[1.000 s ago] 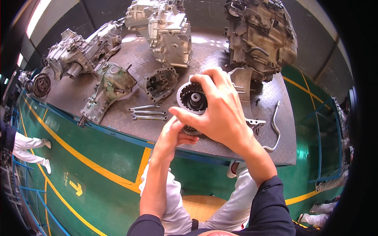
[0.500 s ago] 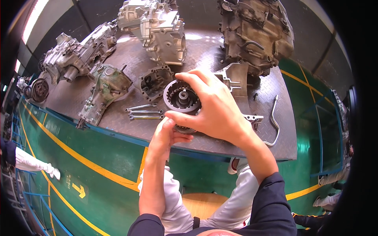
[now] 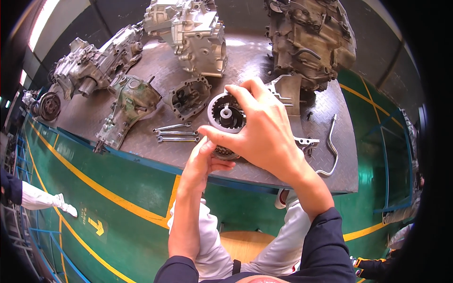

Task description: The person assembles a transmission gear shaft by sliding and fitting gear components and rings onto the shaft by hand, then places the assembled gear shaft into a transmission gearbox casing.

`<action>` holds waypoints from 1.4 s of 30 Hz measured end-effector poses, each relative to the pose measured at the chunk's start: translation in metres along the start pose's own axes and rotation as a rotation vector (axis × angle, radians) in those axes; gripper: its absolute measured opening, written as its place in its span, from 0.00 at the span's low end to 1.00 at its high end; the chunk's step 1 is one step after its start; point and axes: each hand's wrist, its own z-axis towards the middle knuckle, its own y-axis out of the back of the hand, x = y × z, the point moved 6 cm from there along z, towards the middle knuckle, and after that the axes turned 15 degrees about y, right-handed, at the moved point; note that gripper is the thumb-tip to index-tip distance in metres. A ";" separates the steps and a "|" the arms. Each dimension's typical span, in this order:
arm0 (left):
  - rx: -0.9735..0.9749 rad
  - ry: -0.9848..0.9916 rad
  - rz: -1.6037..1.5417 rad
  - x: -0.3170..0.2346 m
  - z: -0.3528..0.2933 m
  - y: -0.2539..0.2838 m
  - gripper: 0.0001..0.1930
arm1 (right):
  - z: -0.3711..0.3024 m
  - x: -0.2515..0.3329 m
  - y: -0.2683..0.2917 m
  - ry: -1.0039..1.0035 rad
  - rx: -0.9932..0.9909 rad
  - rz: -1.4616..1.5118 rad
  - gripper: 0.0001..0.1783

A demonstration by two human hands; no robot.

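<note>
A toothed metal ring (image 3: 212, 118), grey and with teeth on its inner side, sits atop a gear shaft assembly whose round shaft end (image 3: 226, 113) shows in the middle. My right hand (image 3: 271, 129) grips the ring from the right, thumb at the near side and fingers over the far side. Below it, my left hand (image 3: 197, 165) is closed around the lower gears (image 3: 225, 152) of the same assembly, fingers curled beneath. Both hands hold the assembly above the table's near edge. My palms hide much of its right side and underside.
On the steel table (image 3: 245, 66) stand a silver gearbox (image 3: 198, 40), a large brown gearbox (image 3: 314, 45) and a greenish housing (image 3: 134, 99). An open casting (image 3: 188, 98), several wrenches (image 3: 177, 133) and a bent metal rod (image 3: 336, 146) lie nearer. A wooden stool (image 3: 245, 245) is below.
The ring and the assembly have shifted slightly right and away from me, and the ring looks a little more tilted. Both hands keep their hold.
</note>
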 end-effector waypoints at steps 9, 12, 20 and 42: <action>0.010 -0.004 0.030 -0.005 -0.004 -0.008 0.40 | -0.001 0.000 -0.001 -0.138 0.076 -0.076 0.34; 0.008 -0.012 0.041 -0.005 -0.003 -0.010 0.39 | -0.002 0.003 0.000 -0.109 0.056 -0.117 0.34; 0.002 -0.035 -0.004 -0.002 -0.002 -0.013 0.34 | -0.002 0.003 0.003 -0.171 0.079 -0.146 0.34; -0.040 -0.033 -0.079 -0.002 -0.002 -0.008 0.31 | 0.003 -0.003 0.004 -0.011 0.120 0.079 0.35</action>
